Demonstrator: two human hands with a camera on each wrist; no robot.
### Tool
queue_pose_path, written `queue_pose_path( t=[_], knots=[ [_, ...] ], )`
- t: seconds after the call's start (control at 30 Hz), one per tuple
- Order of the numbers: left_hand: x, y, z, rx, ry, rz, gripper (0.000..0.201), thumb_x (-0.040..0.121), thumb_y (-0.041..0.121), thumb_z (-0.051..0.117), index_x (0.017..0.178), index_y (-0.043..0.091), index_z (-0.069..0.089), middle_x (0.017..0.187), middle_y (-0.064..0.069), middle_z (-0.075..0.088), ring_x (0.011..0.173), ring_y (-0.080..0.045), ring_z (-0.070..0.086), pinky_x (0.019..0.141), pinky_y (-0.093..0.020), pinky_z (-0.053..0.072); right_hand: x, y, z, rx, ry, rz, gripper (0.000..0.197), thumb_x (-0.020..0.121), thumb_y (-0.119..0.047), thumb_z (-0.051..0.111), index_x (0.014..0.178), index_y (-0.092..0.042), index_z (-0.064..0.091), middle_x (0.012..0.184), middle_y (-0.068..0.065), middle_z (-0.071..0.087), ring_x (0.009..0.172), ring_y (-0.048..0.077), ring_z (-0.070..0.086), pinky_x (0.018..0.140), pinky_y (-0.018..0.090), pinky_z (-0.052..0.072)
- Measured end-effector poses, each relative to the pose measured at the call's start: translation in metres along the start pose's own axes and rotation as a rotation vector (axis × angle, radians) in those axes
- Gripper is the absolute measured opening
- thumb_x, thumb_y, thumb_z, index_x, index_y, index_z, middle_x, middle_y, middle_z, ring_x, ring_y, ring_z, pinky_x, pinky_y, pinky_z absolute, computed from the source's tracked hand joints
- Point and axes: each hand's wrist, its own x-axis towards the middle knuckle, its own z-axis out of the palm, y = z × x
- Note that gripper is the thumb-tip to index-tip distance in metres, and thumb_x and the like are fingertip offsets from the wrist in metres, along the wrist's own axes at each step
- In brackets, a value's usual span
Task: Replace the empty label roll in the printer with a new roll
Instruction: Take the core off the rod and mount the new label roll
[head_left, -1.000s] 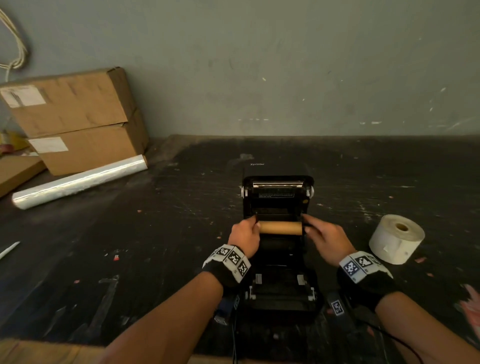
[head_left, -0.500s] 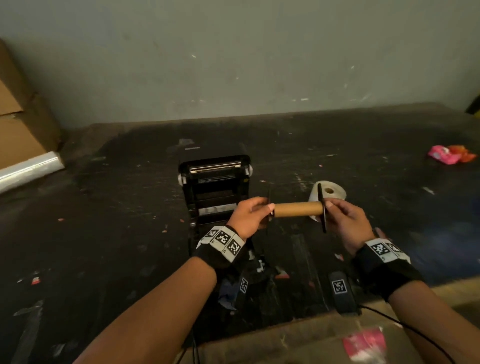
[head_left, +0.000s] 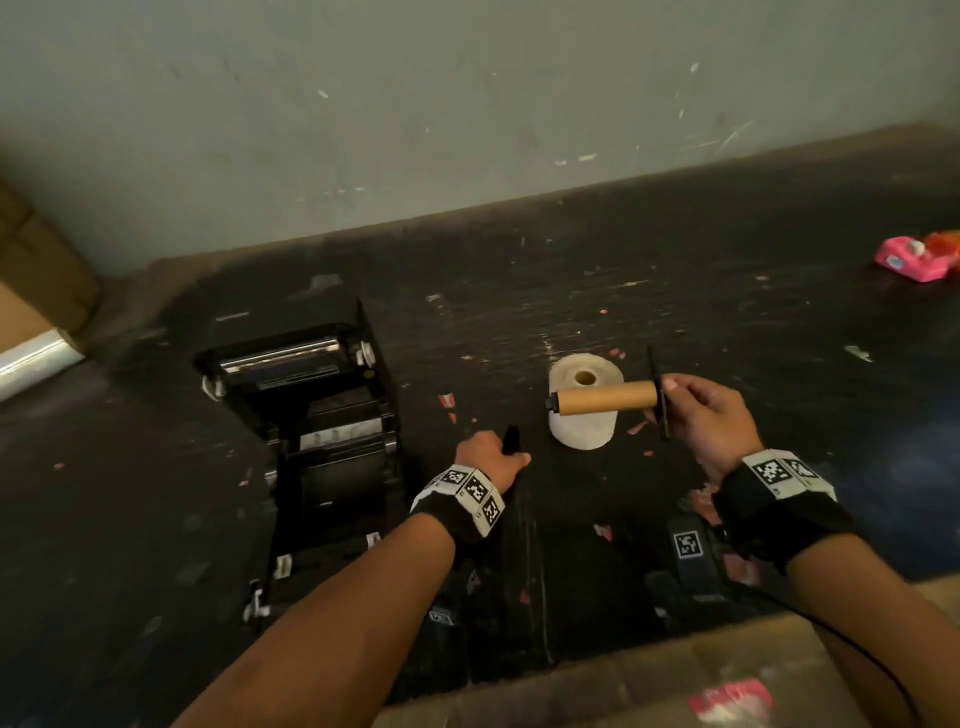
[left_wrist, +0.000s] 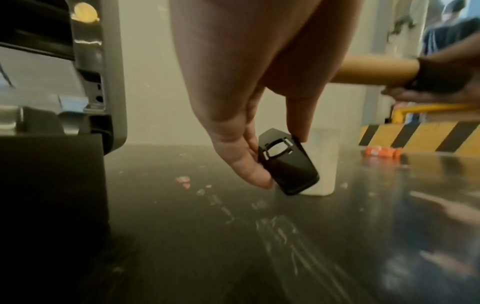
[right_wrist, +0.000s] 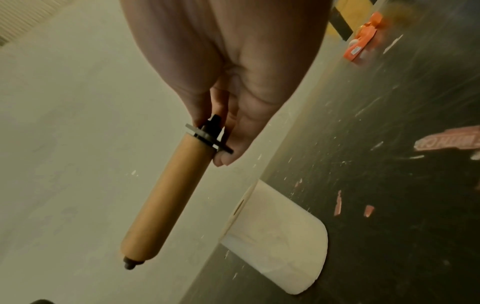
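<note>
The black label printer (head_left: 311, 415) stands open on the dark table, its roll bay without a roll. My right hand (head_left: 670, 410) grips the black flange end of a spindle that carries the empty brown cardboard core (head_left: 605, 397), held level in the air above the new white label roll (head_left: 582, 434). That roll stands on end on the table. My left hand (head_left: 506, 452) pinches a loose black end plate (left_wrist: 285, 164) low over the table, right of the printer (left_wrist: 52, 102). The right wrist view shows the core (right_wrist: 168, 197) with the spindle's bare black tip sticking out.
A grey wall runs along the table's far edge. Cardboard boxes (head_left: 31, 270) and a roll of clear film (head_left: 36, 356) lie at far left. Pink and orange packets (head_left: 914, 257) lie far right. Red scraps dot the table. A yellow-black barrier (left_wrist: 415, 135) shows beyond.
The spindle with the core came out of the printer and moved right, over the new roll. My left hand pulled the black end plate off it and lowered the plate toward the table.
</note>
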Motion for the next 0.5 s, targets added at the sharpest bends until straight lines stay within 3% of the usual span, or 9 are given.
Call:
queue_pose_path(
  t=[0.1,0.2,0.27,0.37,0.43,0.5],
  knots=[
    [0.007,-0.010,0.019,0.092,0.027,-0.064,0.041,0.082,0.035,0.066,0.111,0.007,0.061,0.113,-0.013,0.065,0.103,-0.028,0.063,0.083,-0.033,0.051,0.013,0.001,-0.003,-0.003,-0.050,0.004,0.021,0.093,-0.016,0.050,0.109,-0.010,0.063,0.099,0.012,0.068,0.081,0.018,0.067,0.069,0.030,0.053],
    [0.014,-0.019,0.034,0.157,0.049,-0.086,0.041,0.081,0.030,0.066,0.115,0.007,0.059,0.118,-0.014,0.063,0.107,-0.031,0.062,0.088,-0.034,0.052,0.021,0.001,-0.004,-0.045,-0.106,-0.014,0.015,0.092,-0.016,0.052,0.093,-0.019,0.066,0.095,0.016,0.069,0.078,0.021,0.067,0.080,0.042,0.055],
    [0.014,-0.024,0.041,0.210,0.056,-0.094,0.043,0.080,0.030,0.067,0.117,0.009,0.059,0.120,-0.014,0.062,0.109,-0.030,0.061,0.091,-0.037,0.052,0.025,0.000,-0.004,-0.058,-0.139,-0.006,0.016,0.092,-0.014,0.051,0.090,-0.020,0.066,0.087,0.011,0.069,0.079,0.022,0.067,0.086,0.049,0.053],
    [0.014,-0.029,0.046,0.251,0.067,-0.105,0.046,0.079,0.033,0.068,0.118,0.010,0.057,0.123,-0.014,0.058,0.113,-0.029,0.057,0.095,-0.038,0.050,0.028,-0.004,0.000,-0.099,-0.183,-0.019,0.016,0.092,-0.015,0.052,0.087,-0.022,0.066,0.085,0.011,0.069,0.082,0.027,0.067,0.086,0.057,0.049],
    [0.015,-0.031,0.044,0.245,0.067,-0.123,0.049,0.080,0.034,0.067,0.121,0.010,0.054,0.127,-0.014,0.054,0.117,-0.029,0.053,0.098,-0.038,0.048,0.028,-0.007,0.004,-0.130,-0.213,-0.028,0.016,0.092,-0.016,0.052,0.087,-0.024,0.066,0.090,0.015,0.069,0.085,0.030,0.067,0.082,0.056,0.050],
    [0.014,-0.031,0.040,0.224,0.074,-0.127,0.052,0.081,0.037,0.065,0.123,0.010,0.053,0.129,-0.015,0.051,0.120,-0.030,0.051,0.099,-0.038,0.046,0.028,-0.008,0.008,-0.150,-0.250,-0.034,0.016,0.092,-0.017,0.052,0.088,-0.024,0.066,0.095,0.018,0.069,0.088,0.031,0.067,0.070,0.044,0.053]
  ],
)
